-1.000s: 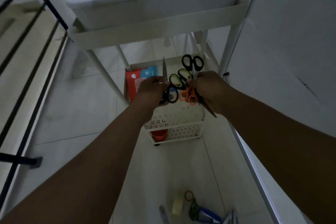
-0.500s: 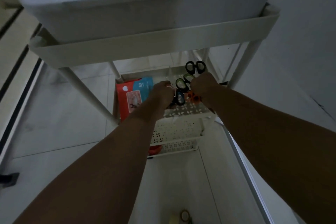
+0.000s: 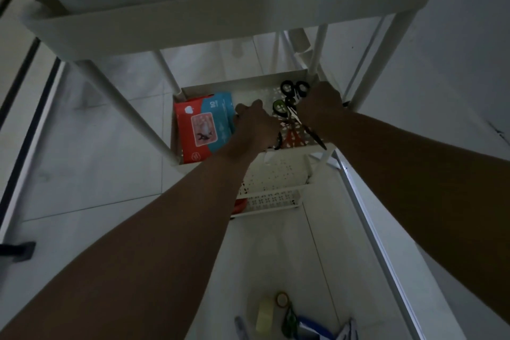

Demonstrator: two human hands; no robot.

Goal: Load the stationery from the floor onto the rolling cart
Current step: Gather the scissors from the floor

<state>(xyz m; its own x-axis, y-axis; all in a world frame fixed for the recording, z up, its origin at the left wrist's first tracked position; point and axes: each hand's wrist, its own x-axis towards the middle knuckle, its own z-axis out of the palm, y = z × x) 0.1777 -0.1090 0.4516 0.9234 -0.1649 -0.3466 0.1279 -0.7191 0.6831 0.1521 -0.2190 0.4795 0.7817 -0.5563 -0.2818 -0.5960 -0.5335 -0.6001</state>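
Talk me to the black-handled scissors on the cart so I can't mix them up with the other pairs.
Start at the white rolling cart and drop to its middle shelf, where a red and blue packet lies at the left. The black-handled scissors sit at the far right corner, just beyond the right hand. Both loops are plain black and farthest back; the nearer pair has green-lined loops.

scissors on the middle tier of the white plastic rolling cart (image 3: pixel 298 77), more stationery on the floor

Black-handled scissors (image 3: pixel 294 89) lie at the tier's far right corner, green-handled scissors (image 3: pixel 279 106) just beside them, orange-handled scissors (image 3: pixel 293 137) nearer the front rail, blades overlapping. On the pale floor tiles: pale yellow tape roll (image 3: pixel 265 315), small brown tape ring (image 3: pixel 282 299), green-handled scissors (image 3: pixel 290 321), blue item (image 3: pixel 313 326), dim and unclear.
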